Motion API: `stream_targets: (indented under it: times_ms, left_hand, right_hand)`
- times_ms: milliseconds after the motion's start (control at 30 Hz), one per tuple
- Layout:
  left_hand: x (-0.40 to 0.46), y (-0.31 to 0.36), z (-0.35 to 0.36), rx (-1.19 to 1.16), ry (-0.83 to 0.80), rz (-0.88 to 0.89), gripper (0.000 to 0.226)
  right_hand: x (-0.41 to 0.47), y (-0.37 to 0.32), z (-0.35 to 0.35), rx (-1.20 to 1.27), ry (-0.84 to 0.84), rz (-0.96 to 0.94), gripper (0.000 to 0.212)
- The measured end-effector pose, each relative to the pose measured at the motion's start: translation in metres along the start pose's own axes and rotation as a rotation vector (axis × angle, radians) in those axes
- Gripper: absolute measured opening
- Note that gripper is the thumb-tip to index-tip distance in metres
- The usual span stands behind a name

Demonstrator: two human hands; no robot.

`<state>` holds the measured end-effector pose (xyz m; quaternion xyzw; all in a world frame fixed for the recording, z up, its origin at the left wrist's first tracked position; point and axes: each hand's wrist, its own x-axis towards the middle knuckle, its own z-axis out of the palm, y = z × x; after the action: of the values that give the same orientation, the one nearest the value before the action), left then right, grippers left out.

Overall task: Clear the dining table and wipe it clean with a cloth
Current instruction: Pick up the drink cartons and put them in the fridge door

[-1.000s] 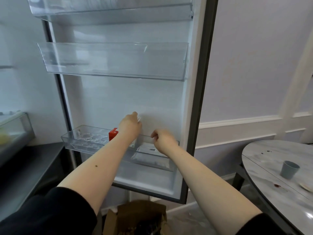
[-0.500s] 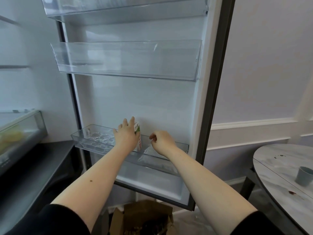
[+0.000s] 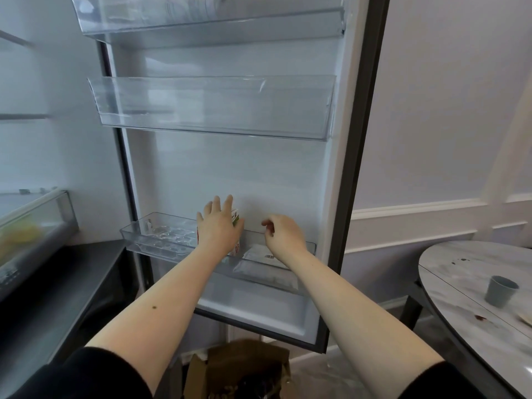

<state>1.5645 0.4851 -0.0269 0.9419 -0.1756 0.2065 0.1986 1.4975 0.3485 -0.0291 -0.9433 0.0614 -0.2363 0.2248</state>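
The fridge door stands open in front of me. A small white carton (image 3: 236, 216) with green and red print stands in the clear bottom door bin (image 3: 149, 227). My left hand (image 3: 220, 227) lies against the carton's front with its fingers straight and spread. Just to the right, my right hand (image 3: 283, 231) hovers over the bin with fingers loosely curled, holding nothing. At the far right is the round marble dining table (image 3: 454, 272), with a grey cup (image 3: 501, 290) and dark red stains (image 3: 479, 317) on it.
A white packet (image 3: 260, 254) lies in the bin below my right hand. Two clear door shelves (image 3: 213, 110) hang above. A fridge drawer (image 3: 34, 223) juts out at left. An open cardboard box (image 3: 244, 367) sits on the floor. A plate's edge (image 3: 526, 318) shows on the table.
My left hand has let go of the carton in the bottom bin and its fingers have straightened. My view has shifted left, so the door sits further right. The right hand has barely moved.
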Motion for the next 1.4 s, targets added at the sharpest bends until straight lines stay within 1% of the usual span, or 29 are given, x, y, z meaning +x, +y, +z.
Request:
stream_targets:
  times_ms: [67,133,167,233,300,367,433,567,633,700,800,933,1100,1200,1300,1400]
  left_hand:
    - [-0.009,0.006,-0.002,-0.046,0.106,0.062,0.053]
    - [-0.02,0.013,-0.005,-0.098,0.21,0.163,0.037]
    - [-0.027,0.018,-0.006,-0.117,0.232,0.212,0.028]
    - [-0.042,0.027,-0.005,-0.146,0.183,0.3,0.017]
    - [-0.06,0.038,-0.001,-0.143,0.044,0.39,0.018]
    - [-0.075,0.047,0.004,-0.085,-0.087,0.462,0.021]
    - [-0.085,0.052,0.005,-0.028,-0.124,0.497,0.027]
    - [-0.089,0.059,-0.004,0.006,-0.21,0.42,0.033]
    - [-0.091,0.066,-0.01,0.093,-0.242,0.409,0.034]
    - [-0.095,0.07,-0.014,0.196,-0.235,0.419,0.033]
    - [-0.102,0.069,-0.017,0.264,-0.222,0.394,0.033]
    - [-0.116,0.067,-0.026,0.296,-0.212,0.308,0.037]
    - [-0.142,0.065,-0.039,0.343,-0.195,0.156,0.041]
    - [-0.161,0.058,-0.049,0.362,-0.178,0.057,0.041]
    - [-0.184,0.052,-0.059,0.301,-0.128,-0.038,0.039]
    - [-0.206,0.043,-0.066,0.078,0.029,-0.134,0.036]
  right_hand:
    - [-0.009,0.003,-0.005,0.015,0.063,-0.004,0.029]
    - [-0.021,0.006,-0.012,0.025,0.131,-0.007,0.027]
    - [-0.029,0.007,-0.015,0.03,0.171,-0.008,0.027]
    - [-0.042,0.012,-0.021,0.026,0.253,-0.008,0.027]
    - [-0.055,0.014,-0.026,0.0,0.314,0.006,0.028]
    - [-0.063,0.016,-0.031,-0.03,0.333,0.02,0.03]
    - [-0.068,0.015,-0.036,-0.068,0.337,0.021,0.033]
    - [-0.075,0.011,-0.048,-0.093,0.362,0.001,0.039]
    - [-0.079,0.009,-0.053,-0.119,0.363,-0.009,0.043]
    - [-0.082,0.01,-0.056,-0.141,0.358,-0.005,0.046]
    - [-0.091,0.012,-0.061,-0.156,0.371,-0.022,0.05]
    - [-0.108,0.013,-0.066,-0.16,0.395,-0.131,0.048]
    - [-0.131,0.006,-0.072,-0.114,0.374,-0.255,0.047]
    - [-0.146,-0.002,-0.077,-0.069,0.415,-0.327,0.049]
    - [-0.162,-0.01,-0.079,-0.037,0.466,-0.379,0.059]
    - [-0.177,-0.021,-0.077,0.036,0.472,-0.394,0.065]
